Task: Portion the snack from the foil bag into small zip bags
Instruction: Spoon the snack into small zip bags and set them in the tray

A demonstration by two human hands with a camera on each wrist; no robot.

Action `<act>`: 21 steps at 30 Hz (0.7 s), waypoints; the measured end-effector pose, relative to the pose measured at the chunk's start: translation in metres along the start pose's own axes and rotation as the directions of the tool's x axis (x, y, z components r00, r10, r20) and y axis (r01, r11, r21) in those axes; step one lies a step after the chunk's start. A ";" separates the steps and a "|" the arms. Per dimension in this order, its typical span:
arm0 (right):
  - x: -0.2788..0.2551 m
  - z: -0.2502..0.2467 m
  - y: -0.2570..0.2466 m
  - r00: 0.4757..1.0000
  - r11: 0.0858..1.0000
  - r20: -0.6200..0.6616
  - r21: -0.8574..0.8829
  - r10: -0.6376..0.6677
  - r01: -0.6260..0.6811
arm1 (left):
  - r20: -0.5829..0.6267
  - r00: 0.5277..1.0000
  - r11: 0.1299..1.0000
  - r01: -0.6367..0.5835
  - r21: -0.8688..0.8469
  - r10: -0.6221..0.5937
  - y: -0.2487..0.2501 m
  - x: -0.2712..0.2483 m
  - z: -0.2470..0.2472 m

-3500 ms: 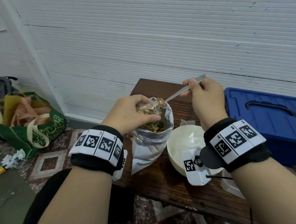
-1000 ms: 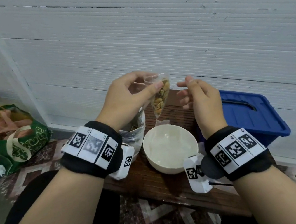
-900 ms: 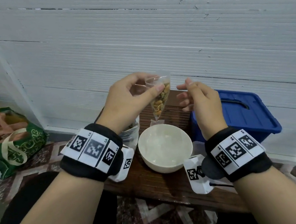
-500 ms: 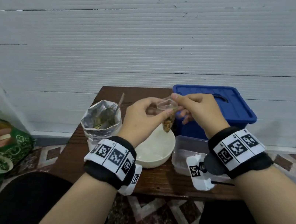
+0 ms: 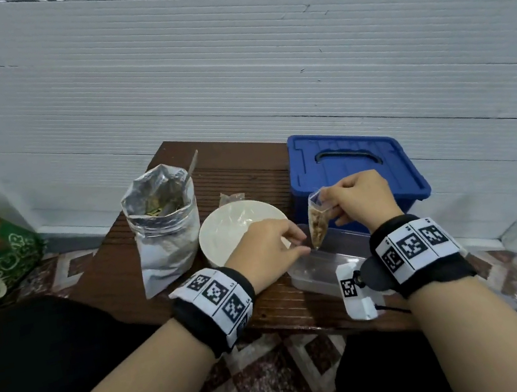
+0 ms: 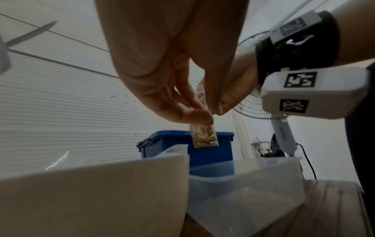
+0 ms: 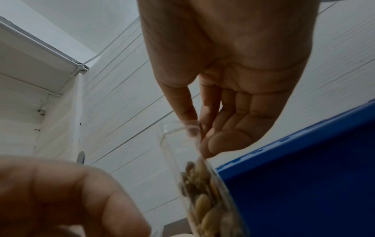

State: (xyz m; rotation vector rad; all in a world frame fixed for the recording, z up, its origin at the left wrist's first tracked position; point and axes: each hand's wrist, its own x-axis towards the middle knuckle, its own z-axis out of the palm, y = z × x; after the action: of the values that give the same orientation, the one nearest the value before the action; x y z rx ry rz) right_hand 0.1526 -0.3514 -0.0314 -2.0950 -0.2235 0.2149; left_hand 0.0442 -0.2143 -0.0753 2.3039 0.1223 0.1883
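A blue bin (image 5: pixel 352 167) stands behind the clear tub (image 5: pixel 322 265), white bowl (image 5: pixel 238 229) and open foil bag (image 5: pixel 163 224) on the wooden table (image 5: pixel 117 272). Right hand (image 5: pixel 360 198) pinches the filled zip bag (image 5: pixel 318 223), now lowered over the tub; left hand (image 5: pixel 264 249), which gripped its top half a second ago, hovers released beside it.
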 end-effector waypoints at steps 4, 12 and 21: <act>0.001 0.002 0.012 0.998 0.997 0.025 -0.055 0.063 -0.061 | 0.163 0.986 0.984 -0.005 0.177 -0.024 0.000 -0.005 0.005; 0.002 0.007 0.027 0.985 0.987 0.071 -0.047 0.155 -0.152 | 0.352 0.934 0.868 -0.122 0.482 -0.064 -0.009 -0.010 0.026; 0.004 0.014 0.031 0.978 0.977 0.093 -0.122 0.185 -0.173 | 0.395 0.917 0.937 -0.189 0.293 0.061 -0.008 -0.014 0.038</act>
State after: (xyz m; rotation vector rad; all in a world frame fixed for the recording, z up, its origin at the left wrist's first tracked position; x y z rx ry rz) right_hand 0.1554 -0.3545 -0.0649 -2.2206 -0.1109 0.4295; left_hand 0.0366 -0.2385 -0.1075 2.6338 -0.2132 -0.2365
